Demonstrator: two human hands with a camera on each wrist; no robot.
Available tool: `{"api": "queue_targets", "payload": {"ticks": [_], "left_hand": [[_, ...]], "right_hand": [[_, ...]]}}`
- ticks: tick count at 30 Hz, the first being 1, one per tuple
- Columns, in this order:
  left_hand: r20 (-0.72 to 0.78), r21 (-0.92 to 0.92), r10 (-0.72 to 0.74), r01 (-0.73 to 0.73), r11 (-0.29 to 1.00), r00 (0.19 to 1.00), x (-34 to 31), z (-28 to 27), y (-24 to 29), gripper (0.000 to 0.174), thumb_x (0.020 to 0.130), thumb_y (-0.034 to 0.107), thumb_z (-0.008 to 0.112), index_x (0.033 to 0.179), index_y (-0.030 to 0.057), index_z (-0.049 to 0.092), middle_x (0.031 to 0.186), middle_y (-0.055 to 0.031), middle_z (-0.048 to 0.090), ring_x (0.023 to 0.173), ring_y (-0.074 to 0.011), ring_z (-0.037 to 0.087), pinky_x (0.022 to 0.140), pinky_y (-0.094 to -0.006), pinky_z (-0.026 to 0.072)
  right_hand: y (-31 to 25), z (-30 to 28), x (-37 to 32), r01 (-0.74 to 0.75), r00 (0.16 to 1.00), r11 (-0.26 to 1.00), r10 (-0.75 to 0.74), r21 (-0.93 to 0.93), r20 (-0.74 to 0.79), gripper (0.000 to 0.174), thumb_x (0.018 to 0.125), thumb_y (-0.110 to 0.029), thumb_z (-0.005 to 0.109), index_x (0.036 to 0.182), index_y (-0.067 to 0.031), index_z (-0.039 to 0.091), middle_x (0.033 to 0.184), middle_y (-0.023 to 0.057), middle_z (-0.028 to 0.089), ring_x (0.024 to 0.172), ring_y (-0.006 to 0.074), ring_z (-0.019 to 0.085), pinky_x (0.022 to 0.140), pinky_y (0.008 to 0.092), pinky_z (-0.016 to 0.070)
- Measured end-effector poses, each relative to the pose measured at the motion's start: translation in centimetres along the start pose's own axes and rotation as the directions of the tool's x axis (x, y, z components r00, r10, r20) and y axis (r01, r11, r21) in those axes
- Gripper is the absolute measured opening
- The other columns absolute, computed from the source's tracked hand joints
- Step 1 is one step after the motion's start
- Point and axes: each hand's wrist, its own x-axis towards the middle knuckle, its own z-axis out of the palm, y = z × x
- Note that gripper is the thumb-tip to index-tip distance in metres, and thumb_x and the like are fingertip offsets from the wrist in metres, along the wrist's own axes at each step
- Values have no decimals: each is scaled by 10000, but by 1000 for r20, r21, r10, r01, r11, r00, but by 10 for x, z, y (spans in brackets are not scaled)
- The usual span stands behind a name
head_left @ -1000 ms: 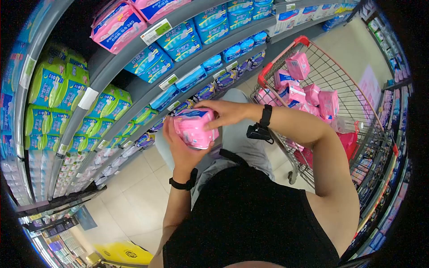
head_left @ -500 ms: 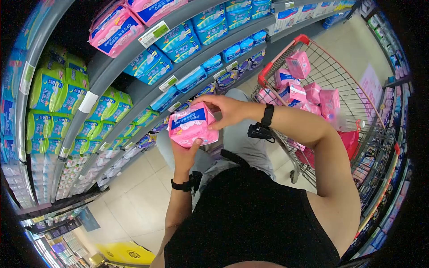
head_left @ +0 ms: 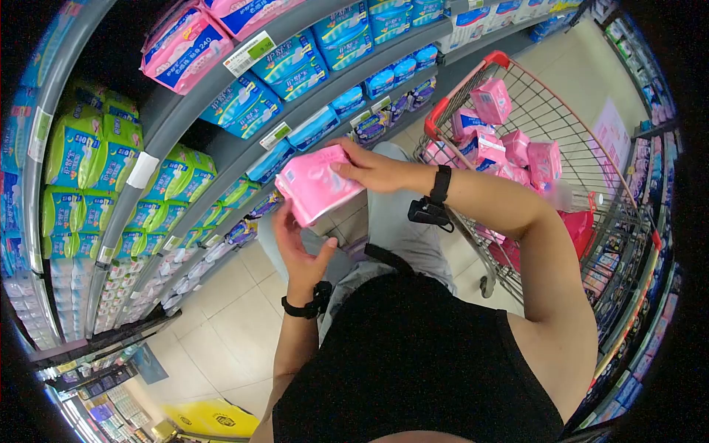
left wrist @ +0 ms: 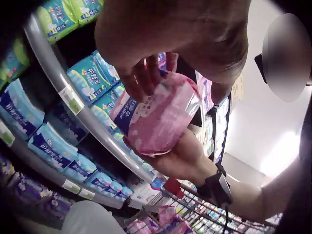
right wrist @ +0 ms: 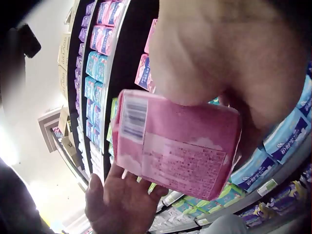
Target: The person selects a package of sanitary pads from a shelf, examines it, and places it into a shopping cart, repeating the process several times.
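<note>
A pink pack of sanitary pads (head_left: pixel 317 181) is held in front of the lap, beside the shelves. My right hand (head_left: pixel 373 170) grips its right end, thumb across the near face. In the right wrist view the pack (right wrist: pixel 178 146) shows a barcode and printed text. My left hand (head_left: pixel 301 255) is at the lower left edge, thumb spread away and fingertips right at the pack. The left wrist view shows the left fingers (left wrist: pixel 144 78) over the pack (left wrist: pixel 163 114), with the right hand (left wrist: pixel 180 158) on its other side.
Right of me stands a wire shopping cart (head_left: pixel 496 60) with several pink packs (head_left: pixel 492 101) in it. Shelves on the left carry green packs (head_left: pixel 111 151), blue packs (head_left: pixel 292 70) and a pink pack (head_left: pixel 185 48). Grey price-label rails (head_left: pixel 196 96) edge the shelves.
The pack has turned from its front label to its barcode face and risen slightly toward the shelves. My left hand has loosened from it, thumb now apart; the right hand keeps hold.
</note>
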Motion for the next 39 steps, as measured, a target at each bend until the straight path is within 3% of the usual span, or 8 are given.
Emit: {"api": "queue_targets", "payload": {"ticks": [5,11,14,20,26,29,35,39], "left_hand": [[82,233,71,-88,969,994,-6,7,8,921,739,237,860,1468,14,344,1188,-124,518,1071,-234,534,983,-385,426],[-65,-120,-26,18,993,998,0,14,1,892,760,224,850,1465,19,343,1245,-125,517,1135,-232,522,969,-384,444],[-84,1,-81,82,997,993,4,4,-8,913,764,267,856,1470,25,330,1340,-140,478,1228,-250,498,1015,-407,432],[-17,-35,-214,213,976,977,-1,0,-20,995,757,355,863,1493,29,277,1425,-157,426,1327,-276,447,1074,-434,401],[-107,-151,-137,120,981,985,1,17,-3,1098,752,328,875,1535,49,156,1512,-162,338,1378,-304,400,1146,-453,323],[-181,-302,-161,102,948,970,3,17,3,1153,741,321,885,1546,74,97,1513,-146,327,1371,-290,407,1151,-444,320],[-166,-349,-188,121,929,968,-4,1,-14,1022,698,309,908,1457,80,264,1430,-103,360,1376,-254,375,1141,-428,328],[-36,91,-89,92,992,995,-3,-12,-31,855,666,243,913,1307,73,373,1365,-103,385,1333,-253,390,1126,-417,334]], "right_hand": [[-10,-2,-1,-69,987,988,47,139,155,650,1076,-439,403,1560,-61,189,1482,152,417,1395,215,376,1145,356,314],[-4,-5,-8,-124,960,920,15,373,281,902,960,-506,576,1600,-69,115,1574,123,334,1459,223,296,1181,395,261],[-11,-7,-11,-107,938,927,-26,360,346,651,997,-394,549,1540,-119,318,1482,66,469,1365,160,430,1109,374,388],[-26,8,-13,-451,884,603,199,658,423,650,1018,-521,489,1525,-143,340,1431,63,540,1272,146,546,1099,392,425],[-7,7,-9,-449,844,678,108,582,525,670,989,-484,580,1498,-110,356,1374,73,563,1242,168,563,939,345,547],[-30,6,-18,-192,905,961,95,200,414,813,917,-382,720,1537,-71,296,1443,85,480,1289,186,501,991,360,500],[-1,1,0,16,960,963,-90,269,264,774,857,-228,767,1492,-61,356,1377,79,506,1246,175,513,1011,324,471],[-7,-11,4,-142,989,865,107,482,101,641,909,-227,687,1469,-92,406,1327,61,543,1201,154,546,1029,309,449]]}}
